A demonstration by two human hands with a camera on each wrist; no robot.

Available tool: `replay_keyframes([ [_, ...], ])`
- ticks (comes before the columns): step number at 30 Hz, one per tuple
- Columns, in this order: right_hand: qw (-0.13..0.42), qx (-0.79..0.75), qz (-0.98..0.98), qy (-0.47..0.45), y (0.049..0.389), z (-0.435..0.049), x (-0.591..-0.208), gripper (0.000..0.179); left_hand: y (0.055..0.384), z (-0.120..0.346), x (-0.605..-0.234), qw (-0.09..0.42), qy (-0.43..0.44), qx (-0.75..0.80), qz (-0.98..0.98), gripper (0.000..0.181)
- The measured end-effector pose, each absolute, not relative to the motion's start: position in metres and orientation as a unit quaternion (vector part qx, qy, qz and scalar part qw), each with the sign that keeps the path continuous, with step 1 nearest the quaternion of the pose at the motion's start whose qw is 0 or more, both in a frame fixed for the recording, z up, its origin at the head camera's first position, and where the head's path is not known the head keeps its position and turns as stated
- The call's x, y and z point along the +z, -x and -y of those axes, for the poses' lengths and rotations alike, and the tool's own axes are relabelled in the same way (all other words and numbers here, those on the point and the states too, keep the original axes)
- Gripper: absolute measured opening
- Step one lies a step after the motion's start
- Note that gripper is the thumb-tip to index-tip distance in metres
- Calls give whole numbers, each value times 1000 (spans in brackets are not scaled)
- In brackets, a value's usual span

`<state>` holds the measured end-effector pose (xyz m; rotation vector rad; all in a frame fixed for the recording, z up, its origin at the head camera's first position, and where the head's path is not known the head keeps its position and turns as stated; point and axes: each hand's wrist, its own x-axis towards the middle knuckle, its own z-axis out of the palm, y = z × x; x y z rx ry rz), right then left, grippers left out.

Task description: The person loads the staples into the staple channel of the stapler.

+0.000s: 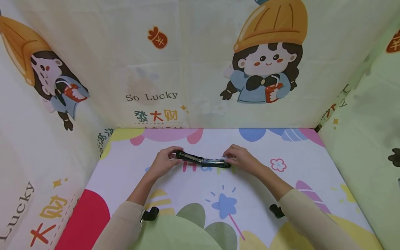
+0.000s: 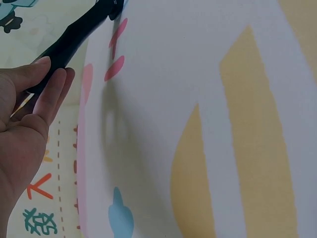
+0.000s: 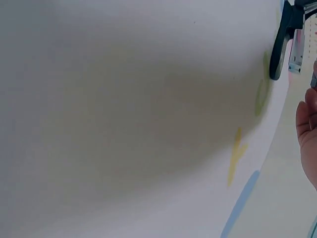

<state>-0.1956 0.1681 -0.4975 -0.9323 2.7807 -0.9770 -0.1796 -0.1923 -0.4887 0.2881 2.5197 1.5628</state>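
A black stapler (image 1: 202,161) is swung wide open over the middle of the table, its metal staple channel showing. My left hand (image 1: 164,162) grips its left end; in the left wrist view, thumb and fingers close round the black handle (image 2: 74,42). Off the stapler's right end is my right hand (image 1: 242,158), fingers curled. Between its fingertips is a small grey piece (image 3: 314,80), mostly hidden, cut off by the right wrist view's edge. That view also shows the stapler's black base (image 3: 280,47) beside the metal channel (image 3: 297,54), apart from the fingers.
The table wears a white cover (image 1: 193,187) printed with colourful shapes. Cream cloth walls (image 1: 200,69) with cartoon figures and lettering rise at the back and both sides. A black wrist mount (image 1: 151,213) sits at the left sleeve, another (image 1: 276,210) at the right.
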Motion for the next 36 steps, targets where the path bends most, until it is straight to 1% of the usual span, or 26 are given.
replay_keyframes([
  [4,50,-303,-901,306,200,-157,-498,17,180,192,-488,83,-94,523,-843,44],
  [10,61,-301,-899,313,205,-144,-496,18,182,191,-489,85,-91,518,-846,44],
  [19,52,-281,-895,342,210,-131,-499,17,183,192,-489,86,-97,517,-846,44],
  [24,56,-272,-893,355,209,-124,-500,16,182,192,-489,86,-99,521,-844,44],
  [36,64,-266,-894,355,207,-116,-495,17,183,191,-487,85,-95,510,-850,43],
])
